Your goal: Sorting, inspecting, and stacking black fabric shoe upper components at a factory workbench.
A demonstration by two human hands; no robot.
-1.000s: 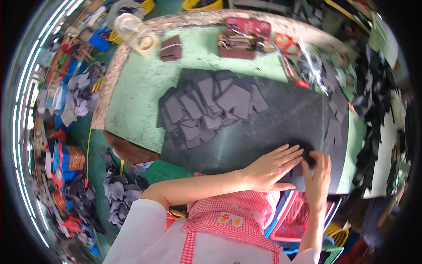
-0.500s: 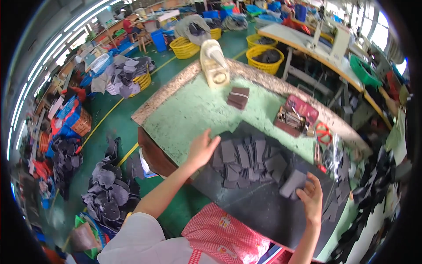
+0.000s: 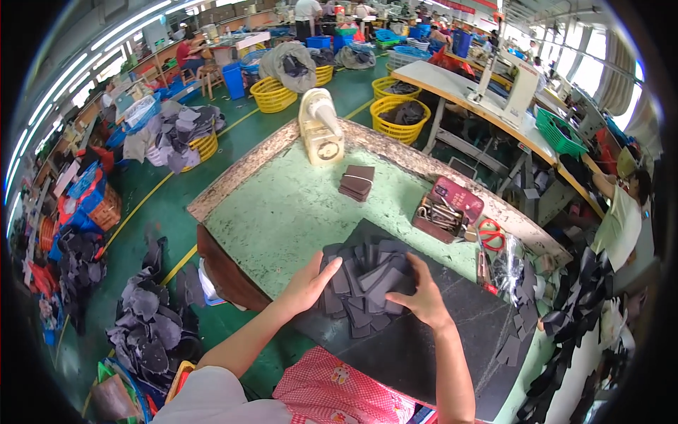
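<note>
A heap of dark grey, flat rectangular pieces (image 3: pixel 364 283) lies on a black sheet (image 3: pixel 452 346) on the green worktable. My left hand (image 3: pixel 307 284) rests against the heap's left side, fingers stretched out and holding nothing. From the right, my right hand (image 3: pixel 426 297) cups the heap with thumb and fingers apart. Its thumb touches a piece at the edge, and I see no piece gripped in it. Some pieces lie overlapped and others stand tilted. Beyond the heap is a banded stack of brown pieces (image 3: pixel 357 182).
An open tin of tools (image 3: pixel 441 215) and red-handled scissors (image 3: pixel 491 234) lie at the table's right. A cream machine (image 3: pixel 321 131) stands at the far corner. Dark scraps (image 3: pixel 152 311) cover the floor on the left. A person (image 3: pixel 621 212) is at the far right.
My right hand has moved left to the heap and no longer holds the grey piece it had out to the right. The heap looks more bunched together. The whole view has shifted.
</note>
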